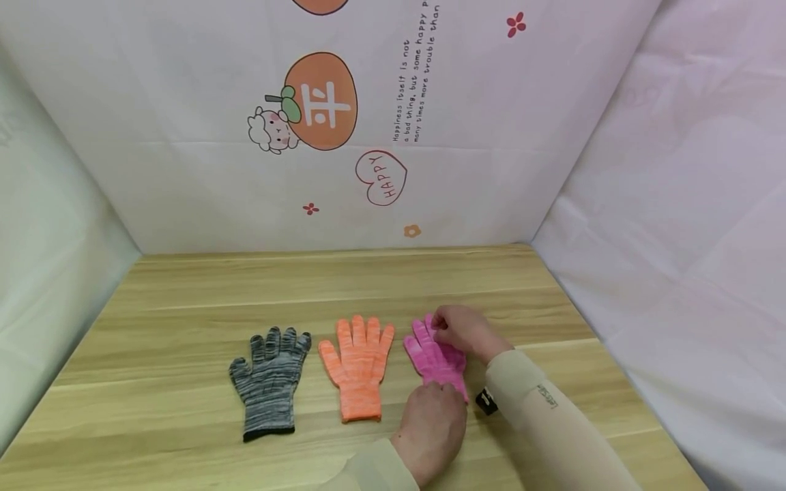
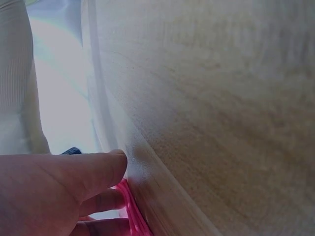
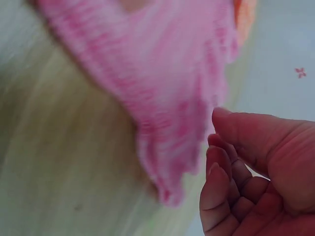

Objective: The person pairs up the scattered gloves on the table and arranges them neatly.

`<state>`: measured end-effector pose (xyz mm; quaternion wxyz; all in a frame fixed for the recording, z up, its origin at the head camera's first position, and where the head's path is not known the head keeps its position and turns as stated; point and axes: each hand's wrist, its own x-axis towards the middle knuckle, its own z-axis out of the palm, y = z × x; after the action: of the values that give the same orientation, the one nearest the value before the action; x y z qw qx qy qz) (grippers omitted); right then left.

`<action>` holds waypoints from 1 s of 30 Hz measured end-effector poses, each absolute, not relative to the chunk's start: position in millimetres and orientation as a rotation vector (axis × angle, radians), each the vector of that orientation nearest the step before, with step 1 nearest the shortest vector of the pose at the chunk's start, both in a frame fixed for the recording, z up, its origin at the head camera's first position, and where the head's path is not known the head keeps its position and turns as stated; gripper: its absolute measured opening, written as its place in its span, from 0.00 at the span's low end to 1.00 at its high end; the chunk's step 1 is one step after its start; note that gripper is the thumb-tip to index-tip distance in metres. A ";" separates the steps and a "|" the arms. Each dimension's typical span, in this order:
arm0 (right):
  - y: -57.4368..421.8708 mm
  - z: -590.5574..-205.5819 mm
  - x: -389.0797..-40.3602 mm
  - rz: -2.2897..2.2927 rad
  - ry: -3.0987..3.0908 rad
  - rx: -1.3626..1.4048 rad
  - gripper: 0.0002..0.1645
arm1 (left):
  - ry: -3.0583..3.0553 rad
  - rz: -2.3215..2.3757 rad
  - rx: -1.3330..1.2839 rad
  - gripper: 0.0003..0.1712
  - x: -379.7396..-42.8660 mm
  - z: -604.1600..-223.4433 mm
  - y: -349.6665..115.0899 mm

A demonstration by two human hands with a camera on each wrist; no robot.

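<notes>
A bright pink knit glove (image 1: 439, 358) lies on the wooden table, its fingers toward the back wall. My left hand (image 1: 432, 426) is at its cuff; in the left wrist view the fingertips rest against the pink fabric (image 2: 134, 211), with the thumb apart from them. Over the glove's fingers and right side hovers my right hand (image 1: 468, 331). Seen from the right wrist, this hand (image 3: 261, 172) has loosely bent fingers, the thumb near the fingertips, and nothing visible between them. The pink glove (image 3: 167, 98) is beside it, blurred.
An orange glove (image 1: 359, 368) lies flat left of the pink one. Farther left is a grey-and-black glove (image 1: 270, 382) with a dark cuff edge. A small black object (image 1: 487, 401) shows beside the right sleeve. White printed cloth (image 1: 430, 198) rises behind the table (image 1: 202, 293).
</notes>
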<state>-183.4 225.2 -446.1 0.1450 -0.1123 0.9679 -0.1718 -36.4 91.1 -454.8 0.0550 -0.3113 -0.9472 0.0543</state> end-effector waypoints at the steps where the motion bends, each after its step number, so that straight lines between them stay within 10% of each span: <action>1: 224.3 -445.0 -182.9 -0.489 2.789 -0.332 0.09 | -2.874 0.161 -0.944 0.11 -36.4 -455.0 90.8; 30: 181.3 -437.8 -173.3 -0.382 2.729 -0.474 0.05 | -2.833 0.147 -0.934 0.10 -37.8 -459.3 88.9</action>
<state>-173.3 181.3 -437.8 0.1721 -0.1669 0.9615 -0.1347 -37.8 88.9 -459.3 0.0773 -0.3117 -0.9457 0.0492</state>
